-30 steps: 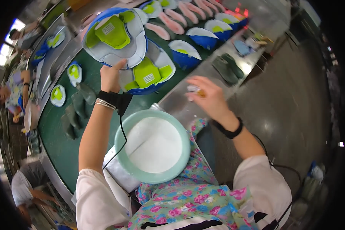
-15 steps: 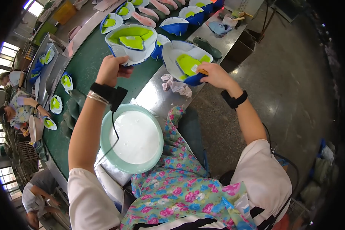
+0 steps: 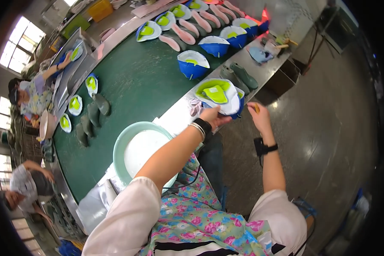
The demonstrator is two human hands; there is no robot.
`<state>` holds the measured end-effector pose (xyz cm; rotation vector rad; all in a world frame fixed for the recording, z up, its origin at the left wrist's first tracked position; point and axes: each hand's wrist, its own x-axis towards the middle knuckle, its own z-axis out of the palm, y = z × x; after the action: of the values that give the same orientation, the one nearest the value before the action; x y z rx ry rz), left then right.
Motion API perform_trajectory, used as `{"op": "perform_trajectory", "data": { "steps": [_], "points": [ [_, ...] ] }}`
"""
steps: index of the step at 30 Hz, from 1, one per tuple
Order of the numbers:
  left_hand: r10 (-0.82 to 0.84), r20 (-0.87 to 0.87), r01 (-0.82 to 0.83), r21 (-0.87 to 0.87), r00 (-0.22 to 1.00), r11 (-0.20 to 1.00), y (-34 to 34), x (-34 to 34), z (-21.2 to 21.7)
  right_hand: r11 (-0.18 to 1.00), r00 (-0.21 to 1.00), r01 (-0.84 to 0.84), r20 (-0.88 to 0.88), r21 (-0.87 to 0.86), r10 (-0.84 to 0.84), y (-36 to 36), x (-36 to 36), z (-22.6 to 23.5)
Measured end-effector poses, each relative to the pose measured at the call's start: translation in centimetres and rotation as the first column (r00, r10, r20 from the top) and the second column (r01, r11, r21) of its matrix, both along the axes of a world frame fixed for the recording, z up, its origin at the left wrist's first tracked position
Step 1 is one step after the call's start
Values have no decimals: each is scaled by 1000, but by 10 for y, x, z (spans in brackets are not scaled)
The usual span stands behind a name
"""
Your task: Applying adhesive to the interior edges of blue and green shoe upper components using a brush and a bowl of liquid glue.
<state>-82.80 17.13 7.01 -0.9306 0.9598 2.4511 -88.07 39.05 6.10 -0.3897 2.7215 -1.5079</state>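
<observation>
Basin [image 3: 119,158]: beneath my forearm [image 3: 168,155]; a dipped elbow could slosh it.
Left grip [image 3: 213,116]: closed on the upper [image 3: 216,94], by the edge of the desk [image 3: 132,89]; slackening could drop it.
Right grip [image 3: 261,118]: curled round an orange stub [image 3: 257,109]; a bump could jolt the upper.

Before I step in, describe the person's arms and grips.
Loose, off-white sleeves end near the elbows. The bare left grip has a black wristband and silvery bangles; the bare right grip, a black strap with a boxy module. A dark cable curves beside the left elbow.
</observation>
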Motion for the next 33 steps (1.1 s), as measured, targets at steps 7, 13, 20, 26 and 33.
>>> {"op": "perform_trajectory", "data": {
  "steps": [7, 13, 20, 26, 33],
  "points": [
    [-280, -288, 290, -10, 916, 957, -54, 145, 105, 994, 947, 81, 316, -72, -55, -27, 89, 7],
    [-9, -363, -216, -572, 932, 791, -201, 414, 211, 964, 952, -265, 167, 33, 256, -65, 129, 65],
    [618, 470, 577, -816, 630, 33, -290, 790, 176, 941, 938, -337, 84, -17, 338, -119, 167, 118],
    [655, 730, 443, -661, 196, 605, -256, 909, 40, 919, 915, -391, 132, 50, 382, -173, 219, 136],
    [914, 402, 766, -572, -50, 293, -257, 965, 6, 860, 878, -480, 96, 175, 470, -212, 249, 147]
  ]
}}
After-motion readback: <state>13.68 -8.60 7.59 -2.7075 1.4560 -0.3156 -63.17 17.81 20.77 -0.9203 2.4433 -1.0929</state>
